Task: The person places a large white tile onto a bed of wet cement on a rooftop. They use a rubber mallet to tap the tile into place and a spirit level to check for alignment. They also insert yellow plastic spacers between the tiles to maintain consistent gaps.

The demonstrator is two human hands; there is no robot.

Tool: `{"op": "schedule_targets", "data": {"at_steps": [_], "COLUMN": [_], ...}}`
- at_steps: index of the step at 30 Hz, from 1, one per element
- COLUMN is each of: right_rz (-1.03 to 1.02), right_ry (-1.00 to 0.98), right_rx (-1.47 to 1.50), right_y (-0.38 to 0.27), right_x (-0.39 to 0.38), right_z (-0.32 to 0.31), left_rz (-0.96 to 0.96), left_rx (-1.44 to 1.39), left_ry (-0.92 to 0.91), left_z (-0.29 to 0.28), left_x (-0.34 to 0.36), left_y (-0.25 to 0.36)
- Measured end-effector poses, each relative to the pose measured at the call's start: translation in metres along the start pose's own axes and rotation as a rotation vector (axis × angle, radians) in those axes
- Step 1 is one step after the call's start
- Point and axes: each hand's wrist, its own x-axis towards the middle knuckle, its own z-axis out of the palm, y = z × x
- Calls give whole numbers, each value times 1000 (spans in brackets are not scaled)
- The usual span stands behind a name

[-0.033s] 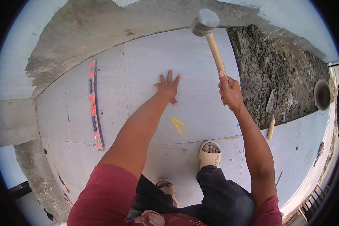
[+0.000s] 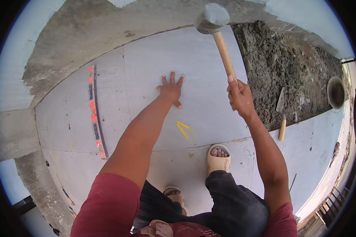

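Observation:
My right hand (image 2: 241,98) is wrapped round the wooden handle of a rubber mallet (image 2: 213,19), its dark head with a grey face raised toward the far wall. Fingers spread, my left hand (image 2: 171,91) lies flat on a large grey floor tile (image 2: 209,106). Near that hand, two thin yellow strips (image 2: 182,129) form a V on the tile. A red spirit level (image 2: 93,112) lies on the tiles to the left, apart from both hands.
Rough wet mortar (image 2: 281,67) fills the bed at the far right. A trowel (image 2: 281,100) rests there, its wooden handle over the tile edge. Beyond it stands a bucket (image 2: 336,93). A bare cement wall (image 2: 106,23) borders the far side. My sandalled feet stand on the near tiles.
The view has shifted slightly, and most things sit a little further left in it. The mallet head looks a little larger and higher. My left hand stays flat on the tile.

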Motion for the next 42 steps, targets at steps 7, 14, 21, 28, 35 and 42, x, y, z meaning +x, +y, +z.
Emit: {"op": "schedule_targets", "data": {"at_steps": [7,14,21,28,35,42], "right_rz": [-212,224,80,58,-428,-113], "right_ry": [172,71,150,114,192,148], "right_rx": [-95,-222,-273,-235,-61,-325], "right_y": [91,110,163,81,33,66], "right_x": [-163,-162,-182,-124,-45,48], "right_z": [-37,-25,-23,-43,-21,-10], "left_rz": [8,-9,19,-12,4,19], "left_rx": [-1,107,58,103,90,78], "left_ry": [36,72,61,116,72,62], "left_z": [-5,7,11,14,-2,-4], "left_x": [0,15,17,32,14,13], "left_y": [12,1,14,-9,6,8]}}
